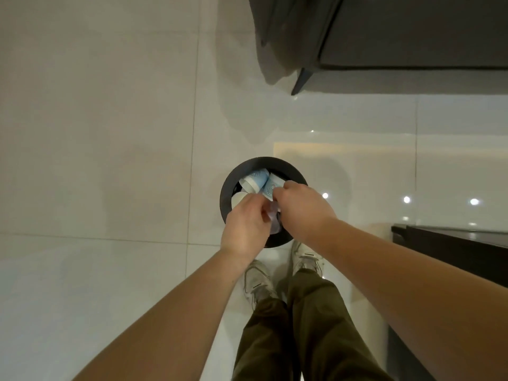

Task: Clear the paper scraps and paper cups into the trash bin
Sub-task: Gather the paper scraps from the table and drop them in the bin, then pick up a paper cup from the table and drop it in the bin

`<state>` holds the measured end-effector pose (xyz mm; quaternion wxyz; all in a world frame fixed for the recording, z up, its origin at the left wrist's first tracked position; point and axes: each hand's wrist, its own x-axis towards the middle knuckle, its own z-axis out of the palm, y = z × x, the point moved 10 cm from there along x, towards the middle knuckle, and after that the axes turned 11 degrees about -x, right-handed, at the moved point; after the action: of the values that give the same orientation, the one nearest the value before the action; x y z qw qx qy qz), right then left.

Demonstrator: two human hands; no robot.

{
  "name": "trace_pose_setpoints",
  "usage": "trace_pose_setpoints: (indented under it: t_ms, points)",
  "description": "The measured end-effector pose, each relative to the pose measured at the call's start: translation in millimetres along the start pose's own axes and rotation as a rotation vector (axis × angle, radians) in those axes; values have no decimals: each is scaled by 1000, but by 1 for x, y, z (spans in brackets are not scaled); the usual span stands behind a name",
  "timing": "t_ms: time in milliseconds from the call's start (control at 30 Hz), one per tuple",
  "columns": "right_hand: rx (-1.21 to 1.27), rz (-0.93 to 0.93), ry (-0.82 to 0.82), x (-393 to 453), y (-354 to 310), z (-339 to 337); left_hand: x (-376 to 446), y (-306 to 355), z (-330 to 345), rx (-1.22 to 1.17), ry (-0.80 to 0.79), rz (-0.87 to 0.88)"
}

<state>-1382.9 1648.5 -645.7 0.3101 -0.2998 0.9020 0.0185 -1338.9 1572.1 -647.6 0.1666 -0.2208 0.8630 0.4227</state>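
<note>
A round black trash bin (242, 171) stands on the tiled floor just ahead of my feet. Inside it lie light blue and white paper cups (257, 179), one of them (270, 189) right by my right fingers. My left hand (244, 226) and my right hand (301, 207) hover side by side over the bin's near half. Between the two hands hangs a pale crumpled paper scrap (273, 218), pinched by the fingers. Which hand holds most of it is hard to tell. The hands hide the bin's near rim.
A dark grey sofa (412, 31) with a slanted leg (301, 81) and a draped cloth (277, 50) stands beyond the bin. A dark table edge (450, 243) is at my right. My legs and pale shoes (258, 281) stand right behind the bin. Glossy tile spreads to the left.
</note>
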Motion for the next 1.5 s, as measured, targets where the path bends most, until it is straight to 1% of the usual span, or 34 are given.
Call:
trace_pose_setpoints:
  t_ms: [67,200,300,567,700,900,1000,1133,1300,1433,1500]
  points:
    - [25,-4,-20,6,1,7,6,-6,0,-9,13,2]
    - [27,-2,-101,14,0,19,15,-20,4,28,-14,-44]
    - [46,24,-127,19,2,22,19,-24,2,19,-13,-59]
    - [60,38,-104,25,9,11,27,-15,-7,66,-28,-37]
    - [71,38,-102,17,17,-5,26,6,-16,110,-41,-3]
    - [69,40,-79,-6,45,-69,25,81,-34,189,-84,105]
    - [76,75,-22,-23,68,-115,26,131,-47,264,-91,162]
    - [94,149,58,-54,103,-171,21,203,-60,308,-102,258]
    - [104,250,150,-112,135,-215,-2,285,-64,391,-145,398]
    - [128,380,179,-172,163,-237,-33,341,-65,485,-163,517]
    - [129,412,213,-205,175,-248,-51,367,-62,533,-165,581]
